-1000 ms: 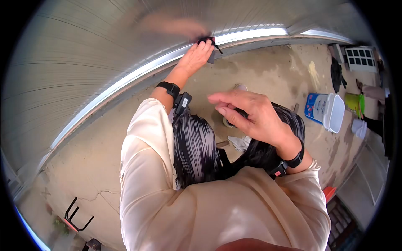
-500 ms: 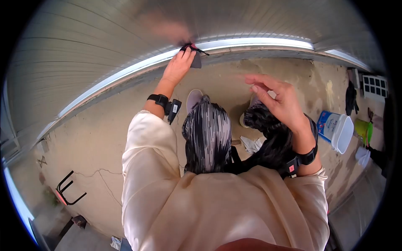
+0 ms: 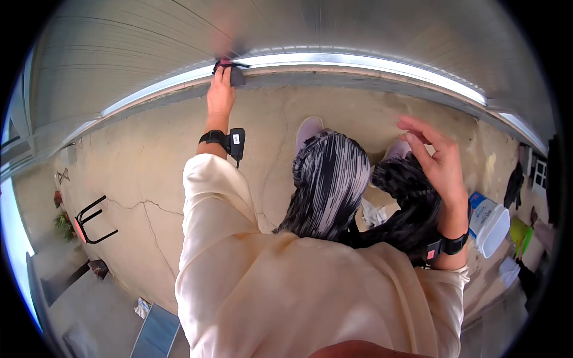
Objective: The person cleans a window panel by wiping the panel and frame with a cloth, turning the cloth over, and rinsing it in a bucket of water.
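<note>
A boxy white-and-blue plastic bucket (image 3: 479,215) shows its smooth, pale inside. The left hand (image 3: 221,100) grips a thin dark grey cloth (image 3: 237,76) against the shiny silver metal strip (image 3: 334,59) below the lined grey wall (image 3: 322,27). The right hand (image 3: 443,158) is open, loosely bent, near the streaky black-and-grey trousers (image 3: 412,197).

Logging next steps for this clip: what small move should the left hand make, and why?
Probably slide the dark cloth a little along the bright strip, toward the person's left: the left hand holds it at the strip, which runs on that way with no visible obstacle close by.
</note>
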Motion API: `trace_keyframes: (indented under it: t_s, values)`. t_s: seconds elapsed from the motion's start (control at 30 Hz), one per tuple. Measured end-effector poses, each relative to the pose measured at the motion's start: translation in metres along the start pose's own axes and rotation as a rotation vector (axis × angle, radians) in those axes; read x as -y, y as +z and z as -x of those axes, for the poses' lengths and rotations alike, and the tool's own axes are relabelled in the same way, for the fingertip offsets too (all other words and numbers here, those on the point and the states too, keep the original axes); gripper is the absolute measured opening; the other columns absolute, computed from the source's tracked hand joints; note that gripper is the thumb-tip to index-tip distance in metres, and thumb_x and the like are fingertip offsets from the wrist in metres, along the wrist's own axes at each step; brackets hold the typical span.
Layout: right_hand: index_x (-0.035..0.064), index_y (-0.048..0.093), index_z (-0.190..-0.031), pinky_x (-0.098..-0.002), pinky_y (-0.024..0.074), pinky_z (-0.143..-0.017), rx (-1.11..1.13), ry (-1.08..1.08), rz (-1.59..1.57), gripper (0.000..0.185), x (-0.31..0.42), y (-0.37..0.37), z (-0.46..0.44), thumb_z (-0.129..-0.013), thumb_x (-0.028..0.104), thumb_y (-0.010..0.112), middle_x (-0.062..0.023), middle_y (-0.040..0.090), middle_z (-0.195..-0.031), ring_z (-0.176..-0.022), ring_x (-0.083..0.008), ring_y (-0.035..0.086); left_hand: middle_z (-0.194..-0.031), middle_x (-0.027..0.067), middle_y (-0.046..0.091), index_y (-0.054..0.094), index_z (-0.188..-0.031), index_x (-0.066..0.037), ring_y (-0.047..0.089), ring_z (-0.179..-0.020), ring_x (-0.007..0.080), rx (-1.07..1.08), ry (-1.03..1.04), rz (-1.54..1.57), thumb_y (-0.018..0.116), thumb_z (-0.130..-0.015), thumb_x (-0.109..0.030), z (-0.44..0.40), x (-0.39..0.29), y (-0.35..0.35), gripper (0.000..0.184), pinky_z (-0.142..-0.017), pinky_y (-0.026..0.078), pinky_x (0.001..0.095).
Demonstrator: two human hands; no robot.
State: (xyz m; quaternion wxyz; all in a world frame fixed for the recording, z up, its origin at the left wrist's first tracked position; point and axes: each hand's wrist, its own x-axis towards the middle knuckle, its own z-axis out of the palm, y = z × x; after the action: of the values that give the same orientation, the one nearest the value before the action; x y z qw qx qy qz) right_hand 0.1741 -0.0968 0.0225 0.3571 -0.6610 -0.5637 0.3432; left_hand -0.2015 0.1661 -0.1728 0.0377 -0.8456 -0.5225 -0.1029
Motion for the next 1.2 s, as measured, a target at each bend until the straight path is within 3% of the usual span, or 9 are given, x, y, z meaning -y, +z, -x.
trace_keyframes:
  t_s: [0.03, 0.1, 0.23, 0.37, 0.5, 0.6, 0.77, 0.97, 1.2]
  values:
    - [0.0037, 0.060, -0.109, -0.0265, 0.0487, -0.071, 0.005, 0.032, 0.024, 0.025, 0.000, -0.003, 0.002, -0.084, 0.005, 0.057, -0.0089, 0.066, -0.098, -0.081, -0.0160, 0.063, -0.124, 0.0103, 0.046, 0.048, -0.121, -0.011, 0.051, -0.107, 0.0303, 0.005, -0.014, -0.019, 0.066, -0.069, -0.009, 0.003, 0.013, 0.001, 0.055, -0.084, 0.047, 0.0380]
    - [0.0041, 0.060, -0.109, -0.0266, 0.0488, -0.071, 0.011, 0.052, 0.039, 0.025, 0.002, -0.007, 0.003, -0.084, 0.005, 0.057, -0.0089, 0.066, -0.098, -0.082, -0.0159, 0.063, -0.125, 0.0131, 0.047, 0.050, -0.121, -0.009, 0.052, -0.106, 0.0314, 0.076, -0.453, -0.032, 0.066, -0.072, -0.016, 0.006, 0.052, 0.003, 0.052, -0.082, 0.047, 0.0390]
    - [0.0022, 0.060, -0.107, -0.0266, 0.0482, -0.072, -0.022, 0.055, 0.033, 0.025, 0.001, -0.010, 0.007, -0.083, 0.003, 0.057, -0.0093, 0.065, -0.094, -0.079, -0.0159, 0.061, -0.119, 0.0156, 0.050, 0.057, -0.110, -0.005, 0.052, -0.105, 0.0323, 0.032, -0.618, 0.159, 0.068, -0.071, -0.021, 0.026, 0.142, 0.016, 0.044, -0.086, 0.044, 0.0398]
    - [0.0012, 0.060, -0.107, -0.0264, 0.0479, -0.072, 0.010, 0.053, 0.087, 0.024, 0.003, -0.007, 0.003, -0.083, 0.002, 0.057, -0.0095, 0.065, -0.093, -0.078, -0.0160, 0.061, -0.118, 0.0148, 0.051, 0.058, -0.107, -0.007, 0.049, -0.108, 0.0318, -0.210, -0.368, 0.173, 0.069, -0.064, -0.015, 0.029, 0.149, 0.023, 0.045, -0.089, 0.043, 0.0384]
    - [0.0016, 0.060, -0.106, -0.0255, 0.0478, -0.071, 0.027, 0.055, 0.104, 0.024, 0.005, -0.003, 0.000, -0.082, 0.001, 0.057, -0.0093, 0.064, -0.093, -0.078, -0.0162, 0.061, -0.117, 0.0148, 0.051, 0.058, -0.106, -0.009, 0.049, -0.108, 0.0325, -0.250, -0.398, 0.262, 0.068, -0.063, -0.012, 0.013, 0.113, 0.015, 0.045, -0.089, 0.043, 0.0382]
    - [0.0020, 0.060, -0.106, -0.0251, 0.0478, -0.070, 0.041, 0.021, 0.121, 0.024, 0.007, -0.001, -0.003, -0.082, 0.001, 0.058, -0.0090, 0.064, -0.093, -0.077, -0.0162, 0.061, -0.114, 0.0142, 0.053, 0.059, -0.105, -0.011, 0.051, -0.107, 0.0312, -0.107, -0.558, 0.293, 0.068, -0.063, -0.014, 0.002, 0.107, 0.017, 0.043, -0.089, 0.043, 0.0366]
    - [0.0018, 0.060, -0.104, -0.0256, 0.0478, -0.069, 0.050, 0.032, 0.100, 0.023, 0.010, -0.003, -0.003, -0.081, 0.001, 0.058, -0.0097, 0.063, -0.091, -0.077, -0.0172, 0.061, -0.114, 0.0141, 0.054, 0.058, -0.101, -0.009, 0.052, -0.102, 0.0328, -0.142, -0.306, -0.019, 0.067, -0.063, -0.015, 0.004, 0.105, 0.019, 0.039, -0.086, 0.044, 0.0394]
    - [0.0014, 0.060, -0.104, -0.0264, 0.0479, -0.067, 0.041, 0.007, 0.090, 0.023, 0.009, -0.004, 0.000, -0.081, 0.001, 0.058, -0.0108, 0.062, -0.088, -0.074, -0.0187, 0.061, -0.100, 0.0125, 0.062, 0.062, -0.100, -0.012, 0.059, -0.092, 0.0304, -0.006, -0.500, 0.074, 0.066, -0.063, -0.022, -0.013, 0.094, 0.013, 0.038, -0.080, 0.047, 0.0380]
    - [0.0032, 0.061, -0.103, -0.0296, 0.0479, -0.064, 0.043, -0.085, 0.064, 0.025, 0.011, -0.005, 0.006, -0.078, 0.003, 0.061, -0.0127, 0.062, -0.085, -0.071, -0.0237, 0.061, -0.097, 0.0115, 0.064, 0.061, -0.100, -0.016, 0.060, -0.089, 0.0304, 0.112, -0.344, 0.110, 0.066, -0.063, -0.022, -0.010, 0.035, -0.002, 0.038, -0.078, 0.048, 0.0384]
